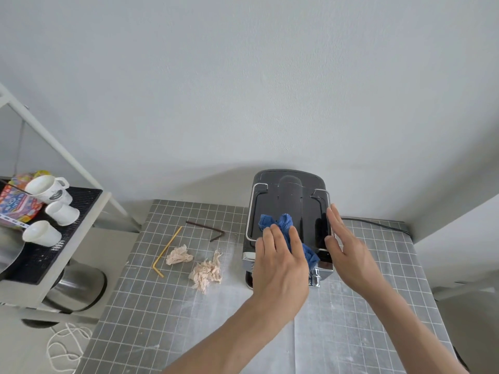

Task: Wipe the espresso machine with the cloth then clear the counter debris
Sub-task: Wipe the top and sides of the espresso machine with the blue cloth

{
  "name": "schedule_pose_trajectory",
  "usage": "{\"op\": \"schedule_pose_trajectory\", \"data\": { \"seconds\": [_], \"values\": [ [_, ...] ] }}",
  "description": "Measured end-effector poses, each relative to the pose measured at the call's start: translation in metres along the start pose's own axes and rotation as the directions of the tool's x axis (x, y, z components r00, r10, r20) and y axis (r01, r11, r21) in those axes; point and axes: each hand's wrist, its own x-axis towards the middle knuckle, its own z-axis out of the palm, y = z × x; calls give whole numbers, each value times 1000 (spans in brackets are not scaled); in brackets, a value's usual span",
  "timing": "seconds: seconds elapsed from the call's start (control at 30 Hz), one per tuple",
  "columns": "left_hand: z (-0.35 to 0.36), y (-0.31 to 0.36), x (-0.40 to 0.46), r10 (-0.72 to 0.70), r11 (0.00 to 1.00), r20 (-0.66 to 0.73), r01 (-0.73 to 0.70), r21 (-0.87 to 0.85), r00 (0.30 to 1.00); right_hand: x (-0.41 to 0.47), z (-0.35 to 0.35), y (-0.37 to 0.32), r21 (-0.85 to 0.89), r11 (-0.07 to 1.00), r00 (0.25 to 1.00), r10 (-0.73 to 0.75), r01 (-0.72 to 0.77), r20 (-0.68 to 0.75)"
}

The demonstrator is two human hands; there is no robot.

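Grey gridded counter against a pale wall carries the black espresso machine at its far edge. On the machine's glossy top lies the blue cloth, pressed down by the left hand, whose grip is flat, fingers straight over the cloth. The right hand rests against the machine's right side, fingers straight and spread, holding nothing. Left of the machine lie two crumpled tissue wads, a bent yellow straw and a bent dark straw. Further left of the machine, a rack holds white cups on a black mat
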Motion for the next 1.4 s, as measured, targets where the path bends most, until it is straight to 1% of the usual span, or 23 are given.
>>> {"op": "schedule_pose_trajectory", "data": {
  "seconds": [0.1, 0.2, 0.37, 0.53, 0.67, 0.8, 0.9, 0.97, 1.03, 1.17, 1.27, 1.4],
  "values": [
    [-4, -7, 24, 10, 1000, 11, -10, 7, 1000, -2, -1, -3, 16, 1000, 1000, -4, 4, 11],
    [-1, -12, 42, -21, 998, 8, 21, -59, 1000, -1, -2, -5, 32, 999, 999, 21, -22, 26],
    [0, -4, 18, 1, 998, 26, 0, -68, 1000, -1, -1, -4, -2, 1000, 1000, 23, -23, 16],
    [2, 18, -20, -59, 997, 163, 65, -30, 985, -1, -1, -6, 16, 1000, 1000, 17, -17, 4],
    [5, 24, -29, -106, 993, 203, 114, -29, 973, 0, -1, 0, 13, 1000, 1000, -4, 4, -16],
    [5, 20, -9, -113, 991, 172, 123, -51, 979, 3, 1, 4, 5, 1000, 1000, -12, 12, -23],
    [-5, 8, 20, -69, 995, 97, 75, -65, 993, 3, 0, 7, 17, 999, 999, -28, 28, -22],
    [-11, -1, 34, -35, 996, 153, 47, -73, 988, 3, -1, 8, 26, 999, 999, -35, 36, -19],
    [-16, -7, 39, -8, 998, 168, 18, -57, 986, 3, -2, 7, 23, 999, 999, -42, 42, -10],
    [-11, -4, 16, 2, 997, 161, 10, -70, 987, 3, -3, 6, 27, 999, 999, -47, 47, 3],
    [-1, -2, -14, 26, 997, 120, -16, -79, 992, 2, -5, 5, 36, 998, 999, -47, 46, 5],
    [3, -9, -36, 77, 994, 48, -73, -85, 996, 3, -4, 8, -4, 999, 999, -43, 43, 17]
  ]
}}
